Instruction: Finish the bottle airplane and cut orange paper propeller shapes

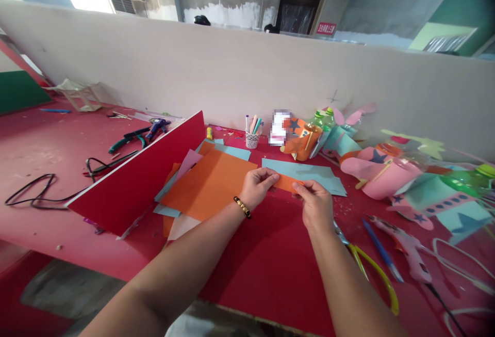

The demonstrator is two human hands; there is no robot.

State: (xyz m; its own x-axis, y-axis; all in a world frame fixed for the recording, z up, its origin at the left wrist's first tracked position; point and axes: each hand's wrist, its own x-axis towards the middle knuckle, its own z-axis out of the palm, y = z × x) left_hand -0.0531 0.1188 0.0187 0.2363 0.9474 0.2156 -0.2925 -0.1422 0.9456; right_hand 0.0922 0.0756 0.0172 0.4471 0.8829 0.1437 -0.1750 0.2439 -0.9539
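Between my two hands a small strip of orange paper [286, 183] is held above the red tabletop. My left hand [258, 185], with a beaded bracelet at the wrist, pinches the strip's left end. At its right end, the thumb and fingers of my right hand [315, 203] are closed on it. A large orange sheet [211, 179] lies on a stack of coloured paper to the left of my left hand. Light blue paper [309, 172] lies just behind the strip. Yellow-handled scissors [373, 270] rest beside my right forearm, which partly hides them.
A red board [143, 177] stands upright on the left, with pliers [129, 138] beyond it. A paper cup of pens [252, 138] stands at the back. Decorated bottle crafts [390, 172] crowd the right side. A pink glue gun [410, 254] and blue pen [382, 249] lie near the scissors.
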